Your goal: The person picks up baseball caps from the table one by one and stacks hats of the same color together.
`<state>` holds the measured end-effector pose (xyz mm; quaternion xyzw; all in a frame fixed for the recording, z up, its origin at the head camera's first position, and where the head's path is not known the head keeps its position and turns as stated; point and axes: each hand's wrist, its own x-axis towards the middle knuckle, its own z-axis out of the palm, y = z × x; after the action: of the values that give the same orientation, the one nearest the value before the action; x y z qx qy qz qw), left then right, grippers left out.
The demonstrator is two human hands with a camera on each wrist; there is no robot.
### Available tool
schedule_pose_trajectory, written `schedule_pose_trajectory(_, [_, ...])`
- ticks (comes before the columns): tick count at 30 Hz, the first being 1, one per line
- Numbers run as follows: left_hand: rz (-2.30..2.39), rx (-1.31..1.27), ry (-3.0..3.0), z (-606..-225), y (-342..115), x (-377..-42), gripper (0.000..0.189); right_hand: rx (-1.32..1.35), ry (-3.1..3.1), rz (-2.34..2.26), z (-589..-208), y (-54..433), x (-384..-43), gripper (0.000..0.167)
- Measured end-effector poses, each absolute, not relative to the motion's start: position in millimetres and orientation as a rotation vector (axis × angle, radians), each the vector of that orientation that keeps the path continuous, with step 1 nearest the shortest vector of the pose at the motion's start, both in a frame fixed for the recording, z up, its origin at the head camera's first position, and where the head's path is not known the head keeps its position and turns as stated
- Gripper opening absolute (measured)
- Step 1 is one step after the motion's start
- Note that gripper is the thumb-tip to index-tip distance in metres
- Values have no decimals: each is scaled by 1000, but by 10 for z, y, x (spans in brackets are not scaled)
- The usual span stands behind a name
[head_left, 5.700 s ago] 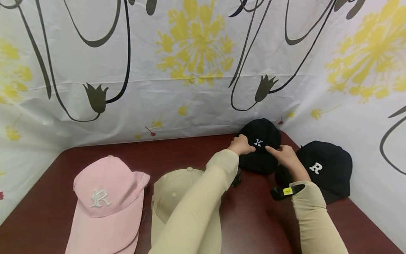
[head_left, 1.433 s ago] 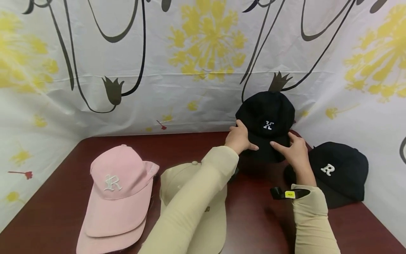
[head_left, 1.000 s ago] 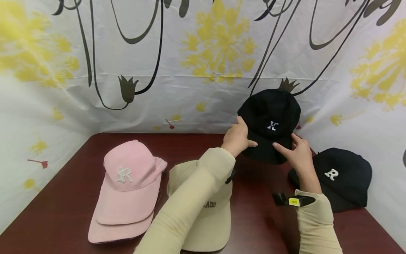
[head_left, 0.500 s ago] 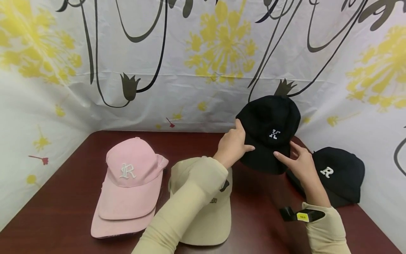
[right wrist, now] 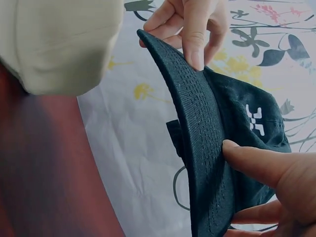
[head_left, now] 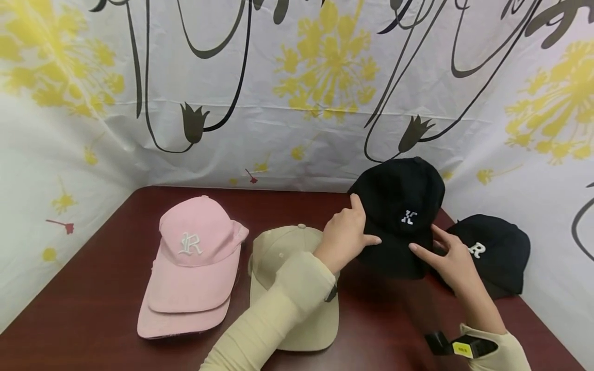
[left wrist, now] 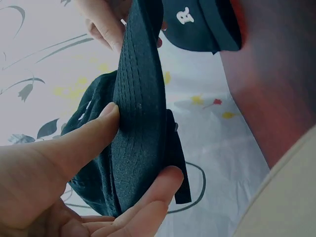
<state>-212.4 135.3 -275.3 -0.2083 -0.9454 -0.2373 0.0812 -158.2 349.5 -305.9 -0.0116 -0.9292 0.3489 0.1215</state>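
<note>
Both hands hold a black baseball cap (head_left: 399, 190) with a small white emblem, its front facing the person and its brim angled down. My left hand (head_left: 345, 234) grips the brim's left side, thumb on top and fingers beneath. On the right side, my right hand (head_left: 455, 257) pinches the brim the same way. The left wrist view shows the stitched brim (left wrist: 140, 108) between thumb and fingers. A strap (right wrist: 177, 137) hangs behind the brim in the right wrist view. The cap appears raised off the dark red table (head_left: 93, 288).
A second black cap (head_left: 503, 252) with a white R lies at the right, partly behind the right hand. At the left are two stacked pink caps (head_left: 195, 283). A beige cap (head_left: 311, 327) lies under the left forearm. Patterned white cloth (head_left: 260, 139) walls the back and sides.
The hands have lifted the black cap from the back of the table. Over the last second it has come lower and closer to the person, and the hands keep their hold on the brim.
</note>
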Motion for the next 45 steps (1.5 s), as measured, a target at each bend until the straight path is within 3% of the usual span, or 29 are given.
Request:
schedule_pose_trajectory(5, [-749,-648,-2803,-2845,1386,-2020,71,-17,-2738,987,-3130,3555,-1465,77])
schedule_pose_trajectory(14, [-586,-583,-2857,-3145,1543,-1835,91,-38,-2820,914,-3386,3675,-1325,77])
schedule_pose_trajectory(22, [-658,-497,-2965,-3424,1692,-1718,95,31,-2818,926,-3621,3734,-1284,75])
schedule_pose_trajectory(36, [-798,-441,-3068,-3706,1701,-1705,96,-18,-2863,859,-3905,3700,-1240,77])
schedule_pose_trajectory(45, [-791,-440,-3123,-3738,1680,-1729,98,-3,-2833,874,-3946,3657,-1215,68])
